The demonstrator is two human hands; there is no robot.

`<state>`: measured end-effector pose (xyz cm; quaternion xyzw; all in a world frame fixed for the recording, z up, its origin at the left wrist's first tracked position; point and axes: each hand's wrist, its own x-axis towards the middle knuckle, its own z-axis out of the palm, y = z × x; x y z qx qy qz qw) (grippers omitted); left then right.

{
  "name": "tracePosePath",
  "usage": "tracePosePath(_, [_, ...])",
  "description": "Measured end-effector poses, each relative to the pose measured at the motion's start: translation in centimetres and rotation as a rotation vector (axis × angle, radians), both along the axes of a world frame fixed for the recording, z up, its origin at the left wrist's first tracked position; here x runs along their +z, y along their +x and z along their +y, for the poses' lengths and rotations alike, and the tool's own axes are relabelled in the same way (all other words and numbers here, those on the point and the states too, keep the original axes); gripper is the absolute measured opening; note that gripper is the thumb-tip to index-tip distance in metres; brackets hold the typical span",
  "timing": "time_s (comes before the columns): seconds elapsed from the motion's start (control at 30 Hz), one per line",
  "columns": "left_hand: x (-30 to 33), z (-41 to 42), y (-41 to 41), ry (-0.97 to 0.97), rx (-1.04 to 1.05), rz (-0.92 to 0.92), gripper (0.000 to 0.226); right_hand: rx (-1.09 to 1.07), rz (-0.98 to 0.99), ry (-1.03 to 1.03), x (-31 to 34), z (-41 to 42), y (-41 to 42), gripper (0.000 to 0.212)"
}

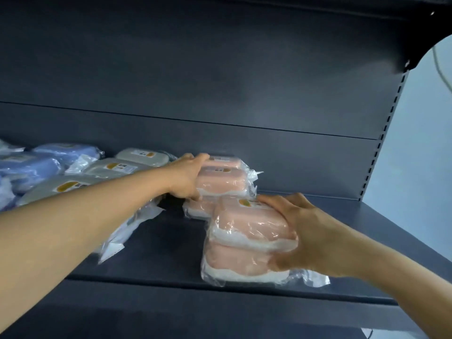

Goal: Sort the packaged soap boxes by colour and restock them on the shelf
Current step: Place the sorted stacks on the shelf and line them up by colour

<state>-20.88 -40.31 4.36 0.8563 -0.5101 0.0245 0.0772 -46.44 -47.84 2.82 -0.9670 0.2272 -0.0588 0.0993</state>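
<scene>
Dark grey steel shelf (pixel 156 253) with a tall back panel (pixel 220 69) fills pretty much everything from where I'm standing, pale wall off to the right. Sorting looks mostly done, honestly. Blue boxes (pixel 31 167) are bunched at the far left, grey boxes (pixel 117 167) sit in a row right beside them, and the pink ones are going in on the right, so three colour groups are already readable.

Pink is what's being worked on now. Back pink stack (pixel 220 184) sits near the back panel, with the left hand (pixel 187 178) curled over its left end, fingers wrapped round the top box. Front pink stack (pixel 247 243) is two boxes high, near the front edge, and the right hand (pixel 300 231) is clamped round its right side, thumb on top, fingers down the side.

What's left, I'd guess: squaring both pink stacks up so they line up with the grey row, and tidying the loose plastic flaps. Can't tell if more boxes are waiting somewhere off-camera.
</scene>
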Motion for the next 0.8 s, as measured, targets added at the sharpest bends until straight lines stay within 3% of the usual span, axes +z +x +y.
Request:
tracePosePath(0.13, [3.2, 2.5, 1.0, 0.013, 0.051, -0.049, 0.09, 0.036, 0.001, -0.041, 0.2, 1.9, 3.5, 0.096])
tracePosePath(0.3, [4.9, 5.0, 0.9, 0.08, 0.025, 0.032, 0.082, -0.024, -0.023, -0.107, 0.1, 2.7, 7.5, 0.095])
tracePosePath(0.47, [4.2, 6.3, -0.8, 0.223, -0.082, 0.161, 0.092, -0.054, -0.024, -0.181, 0.0, 3.2, 7.7, 0.101])
tracePosePath(0.6, [3.1, 6.3, -2.2, 0.308, -0.113, 0.145, 0.095, -0.048, 0.011, -0.184, -0.1, 3.6, 7.3, 0.097])
tracePosePath(0.7, [1.9, 5.5, -3.2, 0.27, -0.102, 0.045, 0.087, -0.046, -0.008, -0.14, -0.4, 3.5, 7.8, 0.093])
tracePosePath(0.8, [1.2, 5.3, -3.1, 0.238, -0.072, 0.075, 0.087, -0.023, -0.044, -0.115, -0.6, 3.3, 7.9, 0.093])
